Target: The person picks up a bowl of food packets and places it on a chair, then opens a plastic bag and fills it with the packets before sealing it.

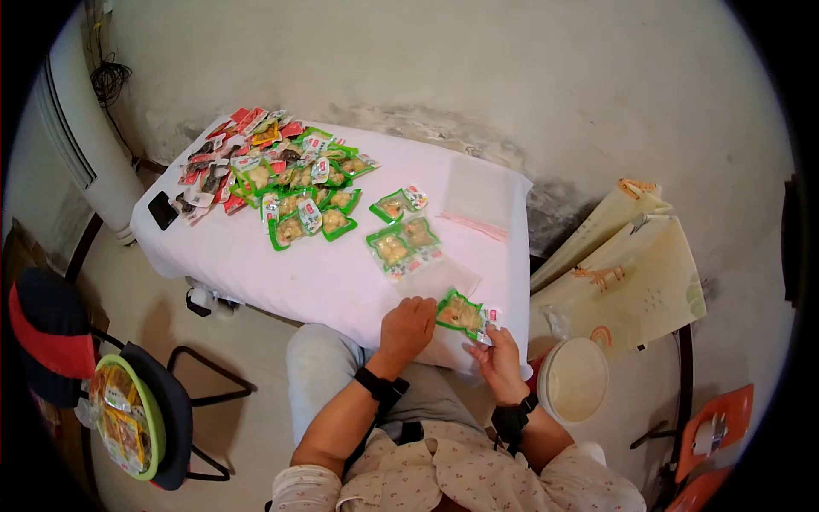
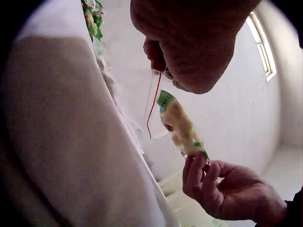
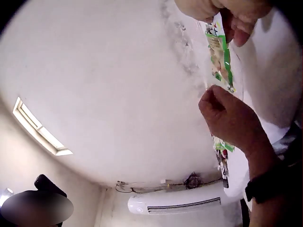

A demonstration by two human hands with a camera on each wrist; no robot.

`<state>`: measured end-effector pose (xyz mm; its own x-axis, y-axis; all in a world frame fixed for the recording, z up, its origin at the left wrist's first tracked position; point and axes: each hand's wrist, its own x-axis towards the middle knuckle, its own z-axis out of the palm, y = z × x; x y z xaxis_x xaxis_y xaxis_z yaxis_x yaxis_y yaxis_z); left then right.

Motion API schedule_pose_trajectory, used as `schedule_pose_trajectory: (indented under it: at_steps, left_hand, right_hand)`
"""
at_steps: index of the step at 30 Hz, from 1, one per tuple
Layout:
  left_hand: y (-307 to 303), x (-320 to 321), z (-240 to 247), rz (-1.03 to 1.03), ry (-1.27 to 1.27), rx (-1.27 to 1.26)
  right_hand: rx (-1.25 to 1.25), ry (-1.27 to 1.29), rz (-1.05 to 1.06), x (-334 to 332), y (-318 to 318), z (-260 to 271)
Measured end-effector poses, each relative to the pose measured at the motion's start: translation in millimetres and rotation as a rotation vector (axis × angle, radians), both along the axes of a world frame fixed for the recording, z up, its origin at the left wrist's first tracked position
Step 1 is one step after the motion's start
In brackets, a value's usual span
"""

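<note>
Pinched by its lower end in my right hand (image 1: 502, 365) is a green-edged clear food packet (image 1: 463, 314) with pale, lumpy contents. My left hand (image 1: 406, 331) pinches the edge of a thin clear plastic bag with a red line along its mouth (image 2: 151, 113), seen in the left wrist view. The packet's green upper end overlaps that bag's mouth there. Beyond the hands, two similar green-edged packets (image 1: 392, 248) lie side by side over the clear plastic on the table. One more green packet (image 1: 397, 205) lies just behind them.
The table has a pale pink cloth (image 1: 341, 282). A pile of green packets (image 1: 290, 226) and red packets (image 1: 205, 175) covers its left, near a black phone (image 1: 162, 211). Flat clear bags (image 1: 478, 200) lie back right. A white bucket (image 1: 574, 381) stands right; a chair bears a green basin (image 1: 153, 401).
</note>
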<state>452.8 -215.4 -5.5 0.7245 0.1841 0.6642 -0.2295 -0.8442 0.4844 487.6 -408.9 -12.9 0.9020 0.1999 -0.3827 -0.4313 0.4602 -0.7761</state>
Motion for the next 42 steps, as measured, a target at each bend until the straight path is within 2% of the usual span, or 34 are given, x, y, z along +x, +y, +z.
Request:
schedule_pose_trajectory:
  at_steps: [9, 12, 14, 16, 18, 22, 27, 31, 36, 39, 40, 42]
  left_hand:
    - [1, 1, -2, -0.030, -0.097, 0.007]
    - [1, 2, -3, -0.038, -0.080, 0.012]
    - [2, 2, -6, -0.053, -0.074, 0.002]
    - [3, 3, -7, -0.068, -0.066, -0.009]
    - [1, 4, -5, -0.038, -0.105, -0.001]
    - [3, 1, -2, -0.073, -0.102, 0.015]
    - [3, 1, -4, -0.052, -0.027, 0.031]
    - [2, 0, -2, -0.070, -0.036, 0.011]
    - [3, -2, 0, -0.089, 0.006, -0.030]
    - [4, -4, 3, -0.080, 0.009, -0.051]
    - [5, -3, 0, -0.070, 0.009, -0.050]
    - [7, 1, -4, -0.123, -0.085, -0.029]
  right_hand:
    - [0.157, 0.007, 0.045, 15, 63, -7]
    - [0.136, -0.035, 0.070, 29, 81, -15]
    - [0.122, -0.068, 0.094, 46, 84, -38]
    - [0.106, -0.099, 0.118, 49, 92, -29]
    - [0.317, 0.029, 0.048, 54, 106, -17]
    - [0.232, 0.124, -0.067, 62, 122, -14]
    - [0.152, 0.055, 0.059, 79, 129, -29]
    - [0.257, 0.076, -0.053, 98, 141, -52]
    - [0.136, -0.006, 0.129, 123, 145, -74]
    - [-0.006, 0.137, 0.046, 102, 151, -29]
    - [-0.007, 0.138, 0.056, 111, 148, -42]
    - [-0.069, 0.195, 0.255, 129, 138, -63]
